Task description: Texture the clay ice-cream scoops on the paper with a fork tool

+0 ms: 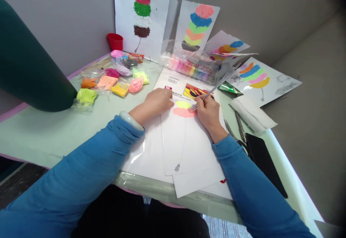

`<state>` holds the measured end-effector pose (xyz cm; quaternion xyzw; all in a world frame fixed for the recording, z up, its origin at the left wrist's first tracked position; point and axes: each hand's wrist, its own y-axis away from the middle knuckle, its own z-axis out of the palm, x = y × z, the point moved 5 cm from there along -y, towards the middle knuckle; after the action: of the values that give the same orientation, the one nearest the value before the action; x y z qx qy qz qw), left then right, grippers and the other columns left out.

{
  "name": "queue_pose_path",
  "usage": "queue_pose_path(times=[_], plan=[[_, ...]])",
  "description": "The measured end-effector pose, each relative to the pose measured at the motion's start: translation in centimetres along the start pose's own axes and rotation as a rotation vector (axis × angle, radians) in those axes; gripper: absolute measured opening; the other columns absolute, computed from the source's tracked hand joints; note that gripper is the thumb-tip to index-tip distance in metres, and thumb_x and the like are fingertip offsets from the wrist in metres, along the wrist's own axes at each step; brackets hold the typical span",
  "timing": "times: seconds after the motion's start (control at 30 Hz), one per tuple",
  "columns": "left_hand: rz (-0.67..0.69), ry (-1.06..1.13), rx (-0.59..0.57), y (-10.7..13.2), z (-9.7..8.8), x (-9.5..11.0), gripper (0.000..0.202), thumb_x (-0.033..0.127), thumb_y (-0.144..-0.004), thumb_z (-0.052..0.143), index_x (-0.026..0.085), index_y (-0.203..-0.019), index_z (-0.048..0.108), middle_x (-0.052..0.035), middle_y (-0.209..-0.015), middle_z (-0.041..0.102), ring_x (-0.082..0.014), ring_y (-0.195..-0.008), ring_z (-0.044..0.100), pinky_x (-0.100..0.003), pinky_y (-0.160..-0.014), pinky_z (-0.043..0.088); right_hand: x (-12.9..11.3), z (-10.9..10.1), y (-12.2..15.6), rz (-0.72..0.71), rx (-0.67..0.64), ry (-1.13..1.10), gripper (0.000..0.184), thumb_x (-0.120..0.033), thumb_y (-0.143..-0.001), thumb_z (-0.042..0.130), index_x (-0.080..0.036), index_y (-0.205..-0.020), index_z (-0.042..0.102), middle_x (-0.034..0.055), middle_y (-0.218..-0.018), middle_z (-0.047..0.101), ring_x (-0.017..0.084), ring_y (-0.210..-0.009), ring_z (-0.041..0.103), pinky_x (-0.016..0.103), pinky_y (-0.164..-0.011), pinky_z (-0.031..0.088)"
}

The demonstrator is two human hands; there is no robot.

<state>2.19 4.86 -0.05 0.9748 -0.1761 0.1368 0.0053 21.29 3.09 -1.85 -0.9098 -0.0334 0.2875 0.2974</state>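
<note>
A white sheet of paper [175, 140] lies before me, with a yellow patch [183, 104] and a pink patch [182, 113] of clay, a thin drawn line and a small scribble. My right hand [208, 112] grips a metal fork [213, 90], its tines touching the pink and yellow clay. At the sheet's upper left, my left hand [158, 101] rests on the paper, thumb apart from the fingers; its fingertips are partly hidden. Beneath the sheet are a printed white packet [173, 77] and another white sheet [186, 185].
Clay bags [120, 88] lie left, near a red cup [115, 42] and a dark green cylinder [32, 57]. Finished pictures [197, 25] and a clay box [191, 66] stand behind. At right are a tissue [252, 113], scissors [243, 144] and a black flat object [265, 162].
</note>
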Motion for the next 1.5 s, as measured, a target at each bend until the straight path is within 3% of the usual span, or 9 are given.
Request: queue_pose_path(times=[0.47, 1.07, 1.5], plan=[[0.0, 0.0, -0.002, -0.04, 0.04, -0.09, 0.03, 0.032, -0.079, 0.049, 0.017, -0.103, 0.061, -0.0109, -0.101, 0.065, -0.023, -0.092, 0.059, -0.03, -0.07, 0.043, 0.07, 0.01, -0.19, 0.028, -0.022, 0.108, 0.028, -0.031, -0.082, 0.04, -0.015, -0.083, 0.063, 0.0101, -0.077, 0.067, 0.023, -0.067, 0.058, 0.035, -0.065, 0.042], [0.012, -0.017, -0.004, 0.05, 0.01, -0.01, 0.032, 0.033, -0.081, 0.047, 0.017, -0.105, 0.061, -0.01, -0.101, 0.065, -0.0219, -0.092, 0.059, -0.029, -0.072, 0.043, -0.17, -0.14, -0.03, -0.033, 0.015, 0.095, 0.025, -0.032, -0.083, 0.041, -0.017, -0.08, 0.061, 0.0074, -0.075, 0.066, 0.02, -0.063, 0.057, 0.033, -0.061, 0.04], [0.019, -0.021, -0.011, 0.06, 0.0, 0.06, 0.031, 0.032, -0.08, 0.047, 0.018, -0.104, 0.061, -0.0096, -0.101, 0.066, -0.0218, -0.093, 0.059, -0.029, -0.072, 0.043, 0.14, -0.15, -0.24, 0.039, 0.009, 0.089, 0.024, -0.031, -0.08, 0.043, -0.017, -0.078, 0.062, 0.0086, -0.075, 0.067, 0.022, -0.066, 0.058, 0.035, -0.064, 0.042]])
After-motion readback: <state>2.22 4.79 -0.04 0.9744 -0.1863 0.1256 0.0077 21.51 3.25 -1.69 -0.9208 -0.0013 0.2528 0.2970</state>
